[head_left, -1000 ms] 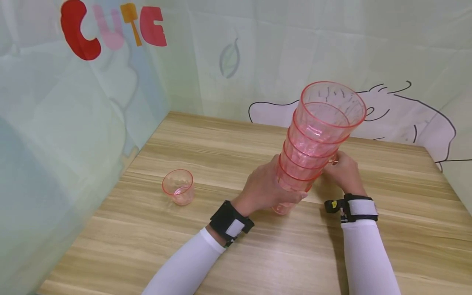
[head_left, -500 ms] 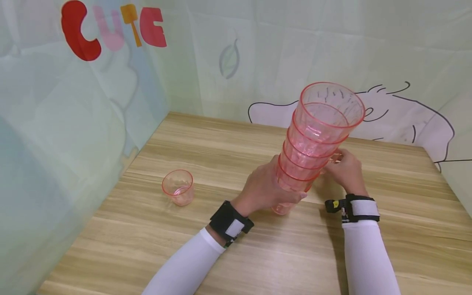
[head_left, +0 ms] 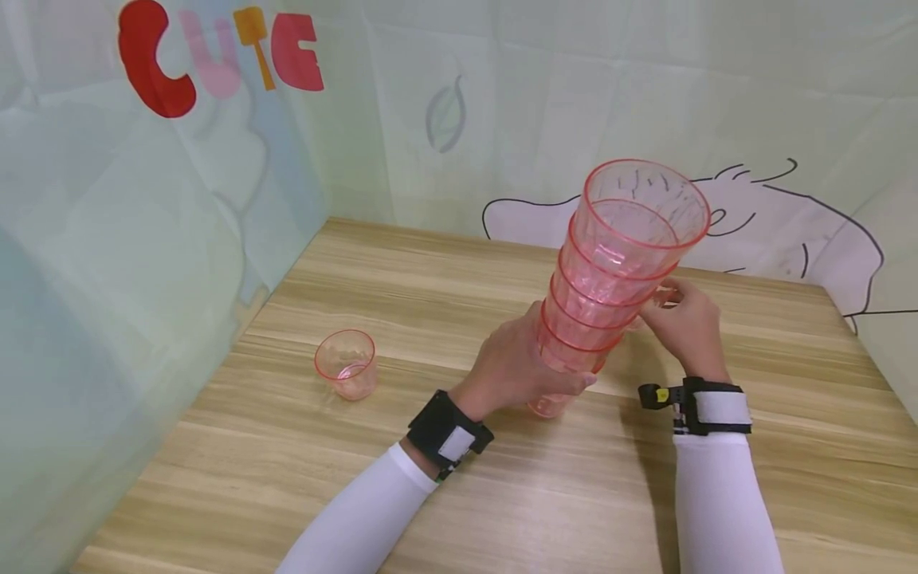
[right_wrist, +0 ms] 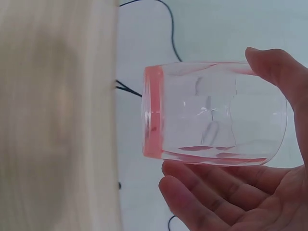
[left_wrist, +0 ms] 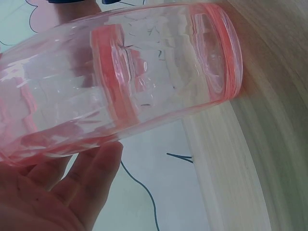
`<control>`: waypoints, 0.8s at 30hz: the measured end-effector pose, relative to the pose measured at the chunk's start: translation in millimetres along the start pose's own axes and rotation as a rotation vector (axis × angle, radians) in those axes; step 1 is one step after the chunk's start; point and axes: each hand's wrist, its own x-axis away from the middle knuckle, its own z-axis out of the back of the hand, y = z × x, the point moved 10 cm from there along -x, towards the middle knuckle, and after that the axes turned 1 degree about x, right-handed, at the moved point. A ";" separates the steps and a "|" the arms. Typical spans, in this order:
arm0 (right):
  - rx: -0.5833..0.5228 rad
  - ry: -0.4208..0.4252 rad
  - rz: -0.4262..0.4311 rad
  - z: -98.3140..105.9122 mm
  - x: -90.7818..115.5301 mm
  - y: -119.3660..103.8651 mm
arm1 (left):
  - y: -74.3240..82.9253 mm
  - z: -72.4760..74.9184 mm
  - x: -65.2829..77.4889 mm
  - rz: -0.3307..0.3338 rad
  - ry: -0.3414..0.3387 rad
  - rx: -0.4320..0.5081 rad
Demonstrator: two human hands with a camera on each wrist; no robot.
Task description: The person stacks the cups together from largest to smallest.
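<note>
In the head view my left hand (head_left: 512,363) grips a tall stack of clear pink plastic cups (head_left: 617,271) low down, near its bottom end. The stack leans to the right, with its open top toward the back wall. In the left wrist view the stack's lower end (left_wrist: 159,62) lies above the curved fingers (left_wrist: 103,166). My right hand (head_left: 684,327) is just behind the stack. It holds a single clear pink cup (right_wrist: 216,115) between thumb and fingers, as the right wrist view shows; in the head view the stack hides most of this cup.
Another pink cup (head_left: 347,367) stands upright on the wooden table (head_left: 402,478), left of my left hand. Printed cloth walls (head_left: 531,112) close off the back and the left of the table.
My right hand has moved a little up and to the right, away from the lower stack. The left hand, the stack and the standing cup have stayed in place.
</note>
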 end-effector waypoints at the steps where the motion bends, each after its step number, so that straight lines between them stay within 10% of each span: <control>1: 0.000 0.008 0.001 2.2 0.8 -1.6 | 0.1 -0.3 0.0 -0.002 -0.001 0.003; 24: -0.056 0.179 0.033 44.4 20.2 -46.3 | -0.4 -0.9 -1.0 0.004 -0.014 0.014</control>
